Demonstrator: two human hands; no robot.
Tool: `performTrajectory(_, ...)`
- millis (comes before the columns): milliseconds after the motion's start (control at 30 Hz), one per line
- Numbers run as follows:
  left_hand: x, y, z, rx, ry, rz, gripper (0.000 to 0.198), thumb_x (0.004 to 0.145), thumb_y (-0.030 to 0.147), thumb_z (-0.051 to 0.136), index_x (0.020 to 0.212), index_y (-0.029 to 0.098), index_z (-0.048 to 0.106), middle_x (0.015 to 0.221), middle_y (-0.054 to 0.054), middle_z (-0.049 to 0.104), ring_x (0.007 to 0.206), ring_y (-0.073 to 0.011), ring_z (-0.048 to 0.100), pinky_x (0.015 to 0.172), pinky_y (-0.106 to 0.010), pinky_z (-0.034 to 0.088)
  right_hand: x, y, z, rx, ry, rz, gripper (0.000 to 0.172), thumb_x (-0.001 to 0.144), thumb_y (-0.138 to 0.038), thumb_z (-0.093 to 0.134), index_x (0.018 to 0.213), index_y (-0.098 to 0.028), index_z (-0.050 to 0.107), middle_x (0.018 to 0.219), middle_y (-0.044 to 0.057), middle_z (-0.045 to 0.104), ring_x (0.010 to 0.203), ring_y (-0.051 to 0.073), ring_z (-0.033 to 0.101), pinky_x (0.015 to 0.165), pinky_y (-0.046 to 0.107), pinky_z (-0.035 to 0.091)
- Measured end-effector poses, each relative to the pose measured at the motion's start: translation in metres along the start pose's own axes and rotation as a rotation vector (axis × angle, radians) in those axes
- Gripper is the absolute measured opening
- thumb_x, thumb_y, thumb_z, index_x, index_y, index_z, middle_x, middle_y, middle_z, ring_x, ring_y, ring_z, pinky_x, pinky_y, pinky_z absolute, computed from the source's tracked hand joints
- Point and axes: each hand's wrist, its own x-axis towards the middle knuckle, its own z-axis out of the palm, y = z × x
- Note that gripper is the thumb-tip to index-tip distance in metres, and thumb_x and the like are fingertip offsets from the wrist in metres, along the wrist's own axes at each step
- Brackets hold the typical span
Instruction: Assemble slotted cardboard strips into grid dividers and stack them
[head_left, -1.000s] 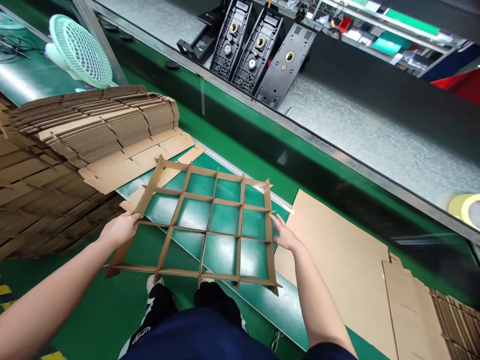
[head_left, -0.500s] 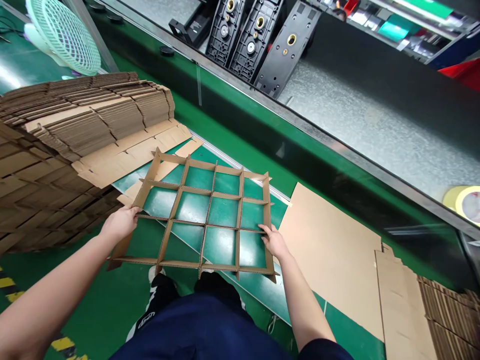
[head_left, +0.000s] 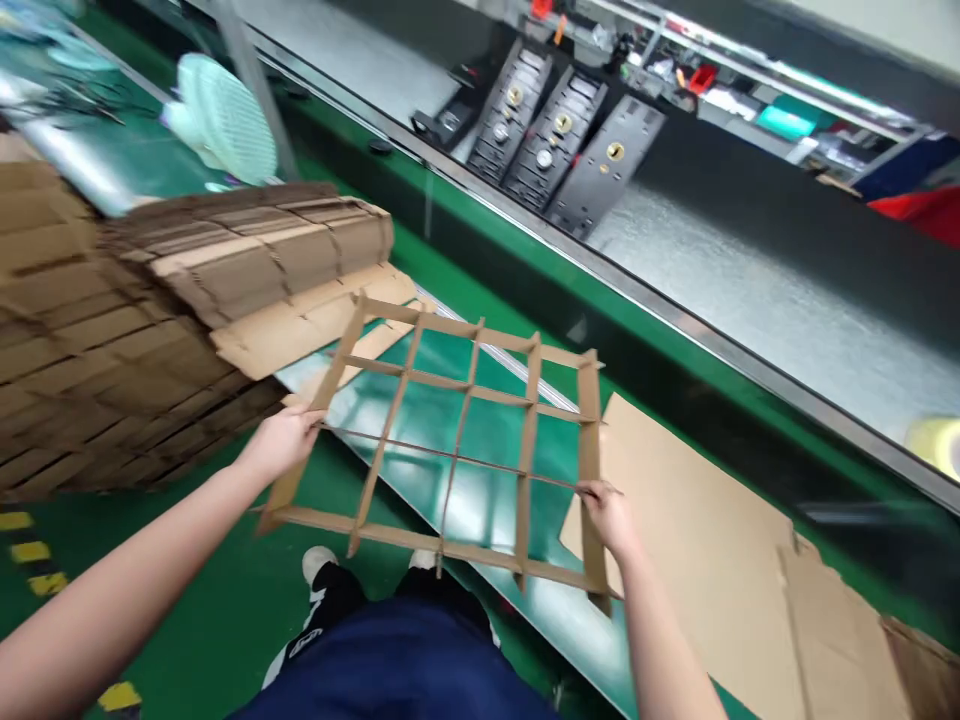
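Observation:
Between my two hands is a cardboard divider grid [head_left: 469,389], made of slotted strips crossing into several open cells. My left hand [head_left: 279,440] pinches its left outer strip at the end of a cross strip. My right hand [head_left: 609,512] grips the right outer strip, with fingers wrapped over it. The grid is held up above the edge of a green work surface [head_left: 495,505], tilted a little, its near side over the floor. On the right, partly under my right arm, lies a flat cardboard sheet [head_left: 690,540].
Bundled cardboard strips [head_left: 300,245] lie at the left, beside a tall cardboard stack [head_left: 112,370]. A mint-green fan [head_left: 225,120] stands behind them. Across the back runs a conveyor [head_left: 750,310] carrying black plastic parts [head_left: 559,130]. A yellow tape roll [head_left: 934,445] sits far right.
The grid has shifted to the right in view, still between both hands. The camera view has turned, so the fan, stacks and black parts appear farther right and lower.

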Motion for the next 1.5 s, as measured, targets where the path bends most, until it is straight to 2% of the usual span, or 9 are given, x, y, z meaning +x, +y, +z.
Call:
performTrajectory(100,-0.01,-0.009,-0.027,-0.098,0.103,0.032,0.037,0.081,0.017,0.044,0.109,0.018,0.068,0.123,-0.007,0.062,0.112,-0.0216,0.059,0.101,-0.031,0.045,0.006,-0.009,-0.024,-0.059,0.08,-0.058,0.032,0.078,-0.032,0.041,0.086,-0.025,0.07,0.094,0.004,0.073,0.089,0.023,0.068,0.085,0.036,0.053)
performTrajectory(200,-0.027,-0.04,-0.056,-0.159,0.208,-0.002,0.039,0.08,0.013,0.043,0.11,0.018,0.068,0.122,-0.008,0.063,0.107,-0.0214,0.061,0.098,-0.033,0.049,0.029,-0.035,-0.038,-0.125,0.138,-0.124,0.03,0.073,-0.041,0.044,0.082,-0.031,0.071,0.093,0.001,0.073,0.08,0.025,0.069,0.067,0.037,0.057)
performTrajectory(333,-0.072,-0.107,-0.096,-0.161,0.319,-0.122,0.039,0.08,0.013,0.045,0.111,0.018,0.068,0.119,-0.01,0.063,0.103,-0.0228,0.063,0.094,-0.035,0.051,0.067,-0.117,-0.05,-0.157,0.199,-0.259,0.031,0.072,-0.044,0.044,0.082,-0.034,0.072,0.093,0.0,0.073,0.072,0.026,0.069,0.053,0.035,0.055)
performTrajectory(567,-0.182,-0.252,-0.151,-0.07,0.448,-0.406,0.041,0.079,0.014,0.043,0.112,0.018,0.068,0.114,-0.009,0.065,0.101,-0.0224,0.063,0.093,-0.033,0.049,0.129,-0.348,-0.035,-0.149,0.186,-0.631,0.033,0.074,-0.044,0.043,0.085,-0.032,0.071,0.093,0.0,0.073,0.077,0.023,0.07,0.059,0.031,0.055)
performTrajectory(733,-0.248,-0.357,-0.173,0.012,0.416,-0.663,0.043,0.078,0.017,0.043,0.112,0.017,0.068,0.102,-0.009,0.067,0.095,-0.0232,0.064,0.089,-0.03,0.049,0.168,-0.529,0.016,-0.115,0.102,-0.898,0.033,0.078,-0.039,0.042,0.086,-0.026,0.071,0.093,0.003,0.073,0.083,0.023,0.068,0.072,0.031,0.052)
performTrajectory(900,-0.28,-0.456,-0.179,0.052,0.42,-0.795,0.044,0.076,0.018,0.043,0.111,0.017,0.069,0.103,-0.009,0.066,0.094,-0.0232,0.064,0.085,-0.029,0.049,0.206,-0.681,0.071,-0.133,0.004,-1.025,0.027,0.081,-0.032,0.047,0.088,-0.022,0.071,0.088,0.005,0.073,0.084,0.022,0.067,0.073,0.03,0.049)
performTrajectory(1067,-0.274,-0.541,-0.187,0.04,0.4,-0.888,0.048,0.073,0.019,0.044,0.114,0.015,0.068,0.105,-0.012,0.067,0.095,-0.0263,0.064,0.084,-0.032,0.049,0.249,-0.803,0.11,-0.194,-0.022,-1.08,0.023,0.082,-0.027,0.052,0.092,-0.022,0.073,0.086,0.004,0.073,0.083,0.021,0.067,0.069,0.026,0.046)
performTrajectory(1267,-0.222,-0.633,-0.208,0.015,0.359,-0.955,0.044,0.069,0.018,0.047,0.105,0.018,0.072,0.102,-0.008,0.07,0.094,-0.0247,0.065,0.084,-0.028,0.049,0.322,-0.927,0.167,-0.251,-0.119,-1.111,0.021,0.083,-0.025,0.054,0.09,-0.021,0.073,0.086,0.006,0.072,0.083,0.021,0.066,0.067,0.025,0.042)
performTrajectory(1500,-0.145,-0.744,-0.191,-0.039,0.257,-0.993,0.043,0.068,0.014,0.049,0.104,0.021,0.072,0.11,-0.007,0.07,0.103,-0.0245,0.064,0.089,-0.028,0.046,0.395,-1.012,0.244,-0.245,-0.233,-1.043,0.019,0.078,-0.016,0.057,0.084,-0.02,0.074,0.082,0.007,0.071,0.078,0.019,0.063,0.065,0.023,0.04)
